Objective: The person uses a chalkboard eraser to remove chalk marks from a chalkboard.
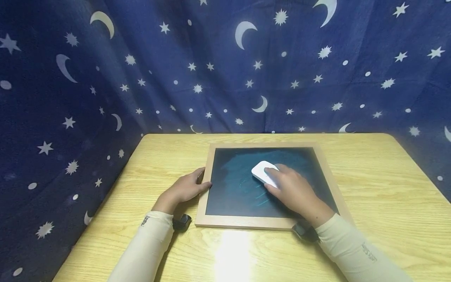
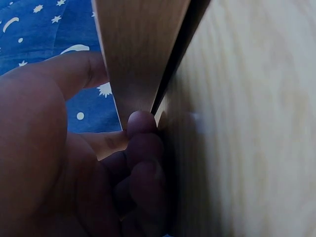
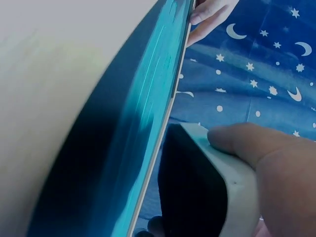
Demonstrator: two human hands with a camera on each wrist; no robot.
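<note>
A chalkboard (image 1: 232,203) in a light wooden frame lies flat on the table, with smeared teal chalk and a few brighter teal strokes on its dark surface. My right hand (image 1: 294,190) grips a white chalkboard eraser (image 1: 260,170) over the middle of the board. Its thick black pad (image 3: 190,182) faces the board in the right wrist view, close to the surface. At the frame's left side, my left hand (image 1: 184,186) holds the edge, thumb over the top. In the left wrist view its other fingers (image 2: 143,143) bend against the frame's side (image 2: 143,44).
The pale wood-grain table (image 1: 380,188) extends on both sides of the board. A dark blue curtain (image 1: 218,51) with moons and stars hangs behind and at the left. Dark wrist devices (image 1: 182,223) sit at both sleeve cuffs.
</note>
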